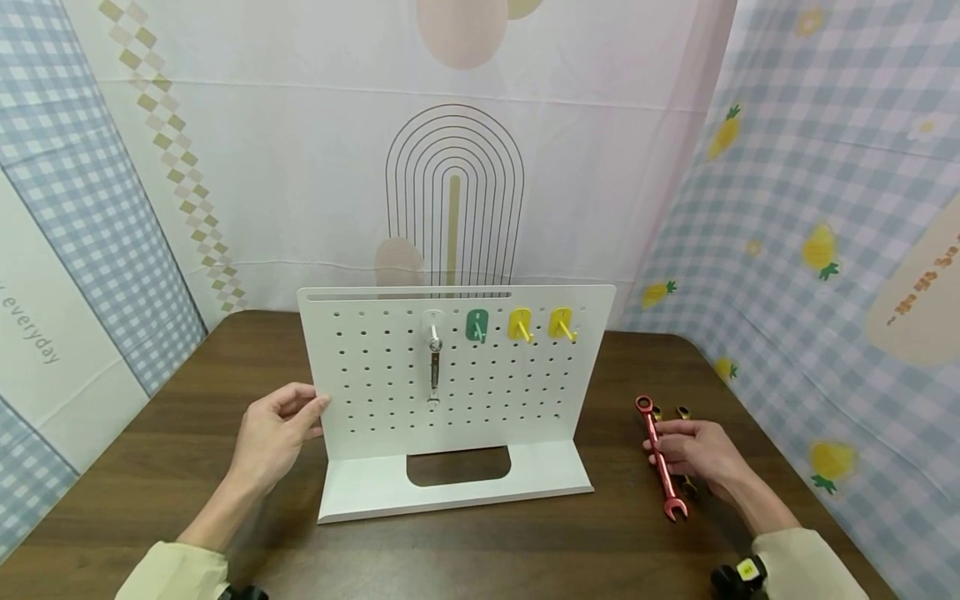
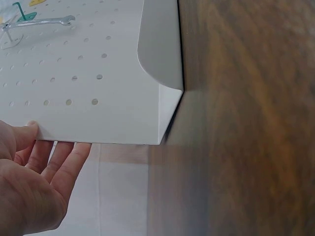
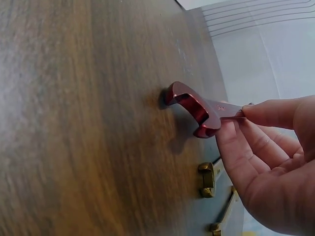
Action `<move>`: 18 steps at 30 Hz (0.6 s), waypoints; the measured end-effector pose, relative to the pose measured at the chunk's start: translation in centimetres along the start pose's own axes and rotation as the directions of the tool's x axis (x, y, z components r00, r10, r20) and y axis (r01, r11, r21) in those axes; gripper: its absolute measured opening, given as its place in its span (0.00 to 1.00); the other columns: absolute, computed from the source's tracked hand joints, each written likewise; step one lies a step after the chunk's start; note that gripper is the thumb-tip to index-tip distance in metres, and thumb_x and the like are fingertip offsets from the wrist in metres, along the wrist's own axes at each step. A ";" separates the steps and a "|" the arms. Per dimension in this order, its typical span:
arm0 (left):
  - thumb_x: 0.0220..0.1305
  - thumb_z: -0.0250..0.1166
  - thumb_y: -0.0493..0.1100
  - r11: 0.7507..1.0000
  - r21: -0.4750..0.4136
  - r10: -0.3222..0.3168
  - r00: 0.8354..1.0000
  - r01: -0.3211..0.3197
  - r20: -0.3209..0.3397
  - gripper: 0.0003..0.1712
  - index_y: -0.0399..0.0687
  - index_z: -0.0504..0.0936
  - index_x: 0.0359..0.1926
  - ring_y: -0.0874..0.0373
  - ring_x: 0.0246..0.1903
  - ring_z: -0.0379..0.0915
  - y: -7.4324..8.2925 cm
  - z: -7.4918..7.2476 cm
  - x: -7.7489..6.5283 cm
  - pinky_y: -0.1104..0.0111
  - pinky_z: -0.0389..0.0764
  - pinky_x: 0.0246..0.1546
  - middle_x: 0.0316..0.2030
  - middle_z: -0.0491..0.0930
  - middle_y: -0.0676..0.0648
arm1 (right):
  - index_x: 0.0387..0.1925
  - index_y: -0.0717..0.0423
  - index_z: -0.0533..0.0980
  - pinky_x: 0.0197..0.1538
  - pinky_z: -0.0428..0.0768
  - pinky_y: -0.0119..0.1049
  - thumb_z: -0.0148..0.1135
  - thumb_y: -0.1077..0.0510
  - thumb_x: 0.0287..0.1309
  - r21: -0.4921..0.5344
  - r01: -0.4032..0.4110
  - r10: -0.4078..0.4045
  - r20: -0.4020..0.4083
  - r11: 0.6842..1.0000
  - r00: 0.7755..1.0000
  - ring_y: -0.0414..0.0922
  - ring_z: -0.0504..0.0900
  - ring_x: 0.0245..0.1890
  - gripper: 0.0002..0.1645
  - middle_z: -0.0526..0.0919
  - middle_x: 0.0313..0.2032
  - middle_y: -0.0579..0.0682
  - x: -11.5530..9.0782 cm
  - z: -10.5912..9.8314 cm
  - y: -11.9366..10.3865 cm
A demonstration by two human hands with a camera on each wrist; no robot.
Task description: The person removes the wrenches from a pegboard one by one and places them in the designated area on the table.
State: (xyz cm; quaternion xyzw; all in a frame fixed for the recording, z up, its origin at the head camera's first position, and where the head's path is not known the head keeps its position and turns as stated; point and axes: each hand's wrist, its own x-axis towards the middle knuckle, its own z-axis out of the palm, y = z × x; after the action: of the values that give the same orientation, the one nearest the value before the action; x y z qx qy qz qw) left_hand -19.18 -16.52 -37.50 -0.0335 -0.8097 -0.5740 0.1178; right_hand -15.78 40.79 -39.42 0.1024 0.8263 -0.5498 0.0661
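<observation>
A white pegboard [image 1: 375,358] stands upright on its base at the middle of the table. My left hand [image 1: 273,433] pinches its left edge, thumb on the front and fingers behind, as the left wrist view also shows. On the board, a silver wrench [image 1: 435,372] hangs from a white hook [image 1: 432,321]. To its right are a green hook [image 1: 477,325] and two yellow hooks [image 1: 520,324], all bare. My right hand [image 1: 701,454] pinches a red combination wrench [image 1: 660,462] by its shaft; its open end [image 3: 192,108] points toward the right wrist camera.
Beside and partly under the right hand lie two gold wrenches [image 3: 207,180], partly hidden. The brown wooden table [image 1: 465,550] is bordered by hanging cloth [image 1: 600,192] at the back and both sides. The board's base has a cut-out slot.
</observation>
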 end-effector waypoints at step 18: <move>0.74 0.69 0.40 1.000 0.009 -0.006 1.000 0.006 0.005 0.12 0.31 0.85 0.48 0.67 0.30 0.83 -0.1 -0.1 0.0 0.74 0.90 0.35 0.38 0.88 0.44 | 0.65 0.79 0.71 0.40 0.92 0.39 0.64 0.64 0.71 -0.106 -0.016 0.012 -0.042 0.994 0.999 0.42 0.91 0.37 0.29 0.92 0.43 0.58 0.5 -0.5 0.0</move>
State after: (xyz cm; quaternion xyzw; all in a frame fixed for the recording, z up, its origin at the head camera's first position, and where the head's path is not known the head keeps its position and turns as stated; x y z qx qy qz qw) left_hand -19.16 -16.62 -37.58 -0.0319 -0.8125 -0.5708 0.1142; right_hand -16.22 41.29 -39.35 0.1158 0.8548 -0.5025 0.0581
